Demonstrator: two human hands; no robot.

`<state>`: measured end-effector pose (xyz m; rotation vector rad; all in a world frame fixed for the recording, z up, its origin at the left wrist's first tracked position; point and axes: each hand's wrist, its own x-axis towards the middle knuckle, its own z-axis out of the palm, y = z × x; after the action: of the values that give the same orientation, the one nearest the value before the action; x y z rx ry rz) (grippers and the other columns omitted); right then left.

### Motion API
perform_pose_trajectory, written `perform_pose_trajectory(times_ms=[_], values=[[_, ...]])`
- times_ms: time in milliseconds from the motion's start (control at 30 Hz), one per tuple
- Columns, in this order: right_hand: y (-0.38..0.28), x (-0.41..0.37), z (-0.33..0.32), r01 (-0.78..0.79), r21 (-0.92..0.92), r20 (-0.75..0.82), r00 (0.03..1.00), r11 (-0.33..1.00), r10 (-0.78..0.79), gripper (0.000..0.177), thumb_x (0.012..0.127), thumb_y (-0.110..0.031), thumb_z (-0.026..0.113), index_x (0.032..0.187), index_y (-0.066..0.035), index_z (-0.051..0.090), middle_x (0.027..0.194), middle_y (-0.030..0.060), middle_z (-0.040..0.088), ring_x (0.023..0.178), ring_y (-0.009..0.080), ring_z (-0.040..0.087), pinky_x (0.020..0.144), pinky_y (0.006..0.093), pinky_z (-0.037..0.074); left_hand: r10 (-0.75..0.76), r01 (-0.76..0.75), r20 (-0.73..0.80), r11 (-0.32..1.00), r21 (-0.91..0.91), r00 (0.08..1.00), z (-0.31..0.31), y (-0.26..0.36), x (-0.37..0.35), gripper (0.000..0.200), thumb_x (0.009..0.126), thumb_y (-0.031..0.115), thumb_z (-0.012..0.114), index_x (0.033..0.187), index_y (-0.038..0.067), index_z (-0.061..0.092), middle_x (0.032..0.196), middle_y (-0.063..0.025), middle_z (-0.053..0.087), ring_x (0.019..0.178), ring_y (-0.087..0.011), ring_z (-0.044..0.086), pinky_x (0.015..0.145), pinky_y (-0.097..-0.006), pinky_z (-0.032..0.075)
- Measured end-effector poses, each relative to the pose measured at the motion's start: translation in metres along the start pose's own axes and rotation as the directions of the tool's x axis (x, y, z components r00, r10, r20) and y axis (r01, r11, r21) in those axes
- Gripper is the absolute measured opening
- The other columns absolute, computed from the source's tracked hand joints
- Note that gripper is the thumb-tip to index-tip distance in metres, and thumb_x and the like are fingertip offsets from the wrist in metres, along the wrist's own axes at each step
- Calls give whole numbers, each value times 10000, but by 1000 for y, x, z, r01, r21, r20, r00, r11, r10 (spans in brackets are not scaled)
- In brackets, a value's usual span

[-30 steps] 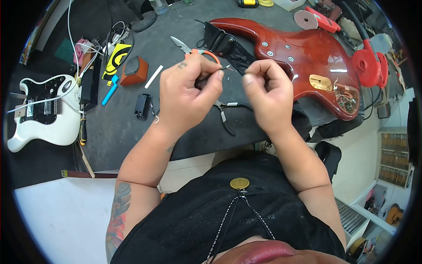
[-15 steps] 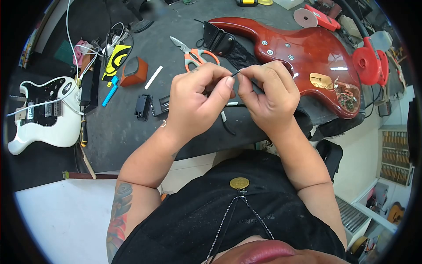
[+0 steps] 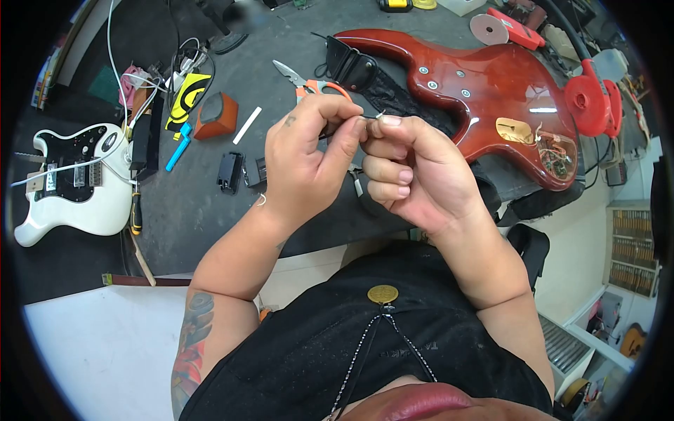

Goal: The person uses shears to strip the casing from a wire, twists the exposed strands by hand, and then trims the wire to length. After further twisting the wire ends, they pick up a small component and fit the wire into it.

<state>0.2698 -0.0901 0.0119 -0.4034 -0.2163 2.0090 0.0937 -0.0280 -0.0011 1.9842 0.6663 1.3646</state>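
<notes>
A thin dark wire [image 3: 371, 117] with a pale, frayed-looking tip spans the small gap between my hands, above the near part of the bench. My left hand [image 3: 305, 151] pinches it between thumb and forefinger. The thumb and forefinger of my right hand [image 3: 428, 165] close on its other end, palm turned toward me and the other fingers curled. Just beyond my left hand lie orange-handled scissors [image 3: 323, 87]. Below the hands, a tool with a pale handle [image 3: 358, 184] is partly hidden. Small black plastic parts [image 3: 229, 172] rest left of my left wrist.
A glossy red-brown guitar body [image 3: 484, 77] with an open wiring cavity lies at the right. On the left are a white guitar body [image 3: 84, 179], a blue tool [image 3: 178, 146], a brown block [image 3: 215, 116] and a white strip [image 3: 247, 125]. A red solder-like spool holder [image 3: 590, 102] stands far right.
My right hand has rolled so its palm and curled fingers face me, and its pinch has shifted to the wire's pale end. My left hand stays nearly in place.
</notes>
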Motion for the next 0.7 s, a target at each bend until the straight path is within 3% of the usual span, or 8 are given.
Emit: perform_pose_trajectory(times_ms=[133, 233, 267, 333, 433, 567, 667, 700], values=[[9, 2, 1, 387, -406, -81, 887, 828, -455, 149, 1043, -182, 629, 1071, -37, 606, 848, -20, 523, 637, 65, 450, 547, 247, 366, -68, 71, 37, 995, -68, 997, 1, 1, -3, 70, 1009, 19, 682, 1054, -18, 644, 839, -70, 719, 725, -121, 701, 663, -262, 540], [15, 16, -15, 601, -797, 298, 487, 67, -821, 219, 950, -61, 731, 1139, -21, 628, 850, -6, 548, 664, 98, 497, 559, 260, 419, -208, 211, 37, 965, -153, 978, 0, 7, -3, 76, 1020, 36, 677, 1053, -23, 641, 824, -49, 705, 715, -84, 671, 640, -236, 510], [13, 13, -16, 600, -797, 296, 487, 68, -821, 219, 950, -61, 731, 1139, -21, 628, 850, -6, 548, 664, 98, 497, 559, 260, 419, -245, 248, 36, 953, -173, 969, -1, 9, -2, 82, 1027, 46, 675, 1051, -25, 639, 817, -37, 697, 715, -66, 657, 630, -224, 495], [7, 5, -8, 364, -833, 547, 423, -417, -723, 238, 884, -24, 783, 1091, -22, 666, 831, 22, 574, 661, 124, 512, 562, 263, 431, -270, 274, 46, 940, -202, 962, -1, 10, -2, 87, 1032, 53, 672, 1051, -24, 638, 814, -29, 693, 714, -61, 651, 628, -220, 491], [10, 14, -9, 379, -770, 630, 332, -513, -702, 191, 856, -28, 804, 1008, -30, 690, 804, 46, 591, 657, 143, 535, 562, 273, 437, -287, 294, 63, 925, -242, 956, 1, 9, -2, 91, 1036, 61, 670, 1051, -23, 638, 813, -21, 691, 713, -56, 645, 627, -217, 489], [13, 20, -18, 384, -776, 623, 346, -500, -701, 117, 901, -56, 780, 977, -26, 697, 793, 34, 614, 662, 132, 560, 570, 281, 451, -263, 275, 77, 926, -258, 962, 2, 6, -5, 87, 1024, 49, 681, 1043, -26, 641, 814, -34, 696, 707, -66, 648, 635, -227, 499], [13, 16, -16, 452, -890, 325, 555, -50, -766, 72, 973, -93, 714, 978, -30, 679, 744, 1, 562, 613, 103, 504, 553, 268, 423, -213, 219, 53, 963, -158, 976, 3, 5, -5, 71, 1006, 31, 694, 1027, -20, 649, 815, -45, 699, 699, -76, 650, 632, -236, 506], [8, 12, -10, 466, -672, 36, 797, 576, -603, 89, 1001, -114, 678, 957, -40, 657, 728, -21, 518, 604, 86, 465, 543, 259, 398, -214, 220, 51, 963, -158, 975, 2, 3, -4, 71, 1006, 31, 694, 1027, -20, 649, 815, -45, 699, 699, -76, 650, 632, -236, 506]])
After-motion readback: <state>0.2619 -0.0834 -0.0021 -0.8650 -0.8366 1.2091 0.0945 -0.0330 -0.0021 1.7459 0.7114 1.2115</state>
